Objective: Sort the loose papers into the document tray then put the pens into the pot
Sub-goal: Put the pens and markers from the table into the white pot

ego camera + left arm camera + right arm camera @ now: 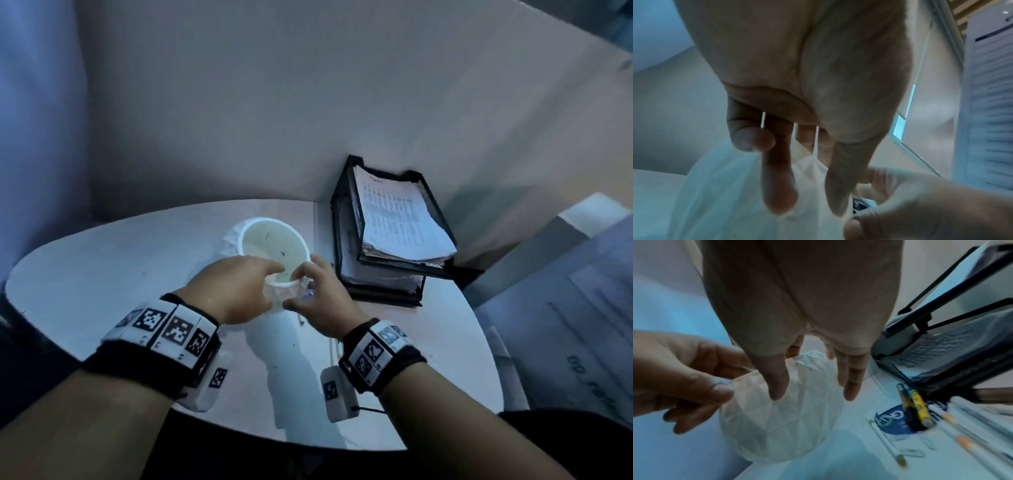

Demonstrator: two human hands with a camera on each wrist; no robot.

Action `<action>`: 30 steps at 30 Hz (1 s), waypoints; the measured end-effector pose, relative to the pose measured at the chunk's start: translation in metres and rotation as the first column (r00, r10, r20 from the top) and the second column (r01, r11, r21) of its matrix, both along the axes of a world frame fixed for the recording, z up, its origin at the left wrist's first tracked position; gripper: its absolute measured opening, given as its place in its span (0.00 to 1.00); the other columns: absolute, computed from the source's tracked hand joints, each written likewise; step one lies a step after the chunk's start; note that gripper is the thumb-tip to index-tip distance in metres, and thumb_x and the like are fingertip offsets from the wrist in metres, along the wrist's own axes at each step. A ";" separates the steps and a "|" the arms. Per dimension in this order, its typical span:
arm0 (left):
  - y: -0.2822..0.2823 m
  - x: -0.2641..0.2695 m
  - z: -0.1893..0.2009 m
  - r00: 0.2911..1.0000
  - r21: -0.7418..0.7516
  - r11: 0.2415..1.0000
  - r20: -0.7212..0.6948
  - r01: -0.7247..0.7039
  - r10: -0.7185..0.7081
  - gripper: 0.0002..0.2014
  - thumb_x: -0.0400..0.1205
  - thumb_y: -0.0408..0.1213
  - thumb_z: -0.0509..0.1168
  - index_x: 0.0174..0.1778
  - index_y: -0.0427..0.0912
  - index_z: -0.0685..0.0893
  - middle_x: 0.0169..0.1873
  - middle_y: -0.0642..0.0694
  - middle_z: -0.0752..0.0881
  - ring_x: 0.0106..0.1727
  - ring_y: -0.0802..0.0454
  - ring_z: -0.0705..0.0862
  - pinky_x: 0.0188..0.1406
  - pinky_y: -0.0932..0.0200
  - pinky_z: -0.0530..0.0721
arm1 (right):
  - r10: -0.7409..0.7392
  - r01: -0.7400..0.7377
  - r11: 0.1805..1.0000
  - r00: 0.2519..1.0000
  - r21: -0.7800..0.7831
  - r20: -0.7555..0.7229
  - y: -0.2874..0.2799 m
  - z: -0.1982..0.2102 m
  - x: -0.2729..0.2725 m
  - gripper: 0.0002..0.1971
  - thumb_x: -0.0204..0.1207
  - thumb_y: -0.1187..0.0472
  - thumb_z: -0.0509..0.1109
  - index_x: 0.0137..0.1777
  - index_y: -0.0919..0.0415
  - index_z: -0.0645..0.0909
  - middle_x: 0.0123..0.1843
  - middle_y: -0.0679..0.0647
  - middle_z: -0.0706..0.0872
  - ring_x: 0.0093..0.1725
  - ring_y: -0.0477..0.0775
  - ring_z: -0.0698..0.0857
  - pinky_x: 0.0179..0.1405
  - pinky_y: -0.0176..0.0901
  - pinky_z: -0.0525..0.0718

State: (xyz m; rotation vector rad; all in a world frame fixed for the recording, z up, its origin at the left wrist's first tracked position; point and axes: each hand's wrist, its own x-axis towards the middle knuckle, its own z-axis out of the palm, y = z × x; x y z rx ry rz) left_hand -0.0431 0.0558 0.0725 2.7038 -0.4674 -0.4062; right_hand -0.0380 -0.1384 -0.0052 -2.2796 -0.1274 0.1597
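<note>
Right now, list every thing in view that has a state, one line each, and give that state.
Pot: upright on the table, no pens visible inside, both hands at its near rim.
Document tray: stacked tiers, papers in the top and lower tiers.
Papers: filed in the tray, front edge overhanging.
Pens: loose on the table beside the tray, not in the pot.
Left hand: fingers curled at the pot rim.
Right hand: gripping the pot rim.
</note>
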 end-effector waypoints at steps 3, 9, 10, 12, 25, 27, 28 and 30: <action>-0.011 -0.013 -0.002 0.999 0.073 0.997 -0.042 0.030 -0.027 0.17 0.75 0.52 0.69 0.60 0.61 0.89 0.55 0.55 0.91 0.53 0.52 0.86 0.48 0.56 0.81 | -0.011 0.011 0.999 1.000 0.034 0.020 -0.015 -0.011 -0.030 0.20 0.59 0.49 0.83 0.49 0.35 0.80 0.79 0.49 0.66 0.72 0.60 0.82 0.68 0.60 0.86; -0.019 -0.030 -0.014 0.999 0.146 0.988 -0.006 0.040 -0.040 0.09 0.76 0.49 0.72 0.51 0.57 0.91 0.47 0.54 0.90 0.47 0.51 0.83 0.44 0.57 0.79 | -0.348 0.350 0.935 0.936 0.061 -0.053 -0.078 -0.029 -0.061 0.24 0.76 0.65 0.77 0.68 0.41 0.82 0.62 0.46 0.86 0.55 0.48 0.89 0.55 0.44 0.91; -0.019 -0.032 -0.015 0.999 0.146 0.988 -0.009 0.044 -0.043 0.09 0.76 0.49 0.72 0.51 0.57 0.91 0.47 0.54 0.90 0.48 0.51 0.84 0.43 0.57 0.79 | -0.440 0.440 0.898 0.896 -0.011 -0.066 -0.092 -0.035 -0.063 0.18 0.77 0.65 0.76 0.64 0.47 0.85 0.57 0.46 0.88 0.53 0.51 0.89 0.55 0.45 0.91; -0.019 -0.034 -0.018 0.999 0.144 0.989 -0.017 0.045 -0.043 0.09 0.76 0.49 0.73 0.51 0.58 0.91 0.47 0.54 0.90 0.48 0.51 0.84 0.43 0.57 0.79 | -0.557 0.540 0.826 0.826 -0.162 -0.089 -0.117 -0.049 -0.069 0.08 0.77 0.64 0.75 0.53 0.52 0.89 0.49 0.48 0.91 0.49 0.53 0.90 0.53 0.47 0.90; -0.027 -0.022 -0.026 0.996 0.134 0.987 -0.042 0.086 -0.081 0.09 0.76 0.49 0.74 0.52 0.58 0.90 0.46 0.54 0.89 0.50 0.50 0.84 0.43 0.57 0.77 | -0.636 0.510 0.714 0.759 -0.481 -0.139 -0.139 -0.093 -0.071 0.13 0.76 0.69 0.64 0.51 0.50 0.84 0.48 0.52 0.88 0.41 0.53 0.84 0.39 0.39 0.77; -0.028 -0.021 -0.028 0.995 0.133 0.987 -0.043 0.090 -0.084 0.10 0.77 0.49 0.73 0.53 0.58 0.90 0.48 0.54 0.90 0.51 0.50 0.84 0.44 0.57 0.78 | -0.634 0.500 0.704 0.762 -0.504 -0.130 -0.139 -0.094 -0.069 0.13 0.76 0.68 0.63 0.52 0.50 0.84 0.47 0.53 0.87 0.39 0.54 0.83 0.38 0.39 0.77; -0.028 -0.020 -0.028 0.995 0.133 0.987 -0.044 0.091 -0.086 0.10 0.77 0.49 0.73 0.53 0.59 0.90 0.48 0.54 0.90 0.52 0.50 0.85 0.44 0.57 0.78 | -0.634 0.498 0.703 0.762 -0.507 -0.130 -0.139 -0.095 -0.068 0.13 0.77 0.68 0.63 0.52 0.50 0.83 0.46 0.54 0.87 0.38 0.53 0.83 0.37 0.40 0.77; -0.028 -0.019 -0.029 0.995 0.131 0.987 -0.045 0.094 -0.089 0.09 0.77 0.49 0.73 0.53 0.58 0.90 0.47 0.54 0.89 0.51 0.50 0.85 0.43 0.57 0.77 | -0.628 0.498 0.716 0.765 -0.488 -0.141 -0.139 -0.095 -0.065 0.11 0.77 0.66 0.65 0.52 0.50 0.83 0.44 0.53 0.86 0.37 0.52 0.83 0.36 0.40 0.77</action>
